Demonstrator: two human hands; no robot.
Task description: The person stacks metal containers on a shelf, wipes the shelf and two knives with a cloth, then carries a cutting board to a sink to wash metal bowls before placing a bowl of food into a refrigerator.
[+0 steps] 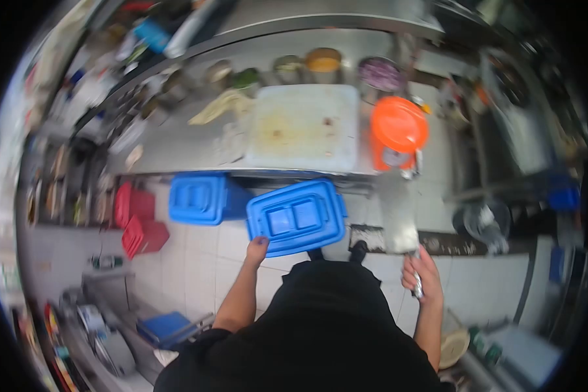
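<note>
Blue is the lid in front of the left hand, which grasps its near edge. The right hand is closed around the handle of a wide metal cleaver. Beyond both hands, the desk carries a cutting board.

no text, brand, number or sign can be read; the pale patch on the front of the orange bucket is too blurred to make out; the packets at lower left are equally illegible.
</note>
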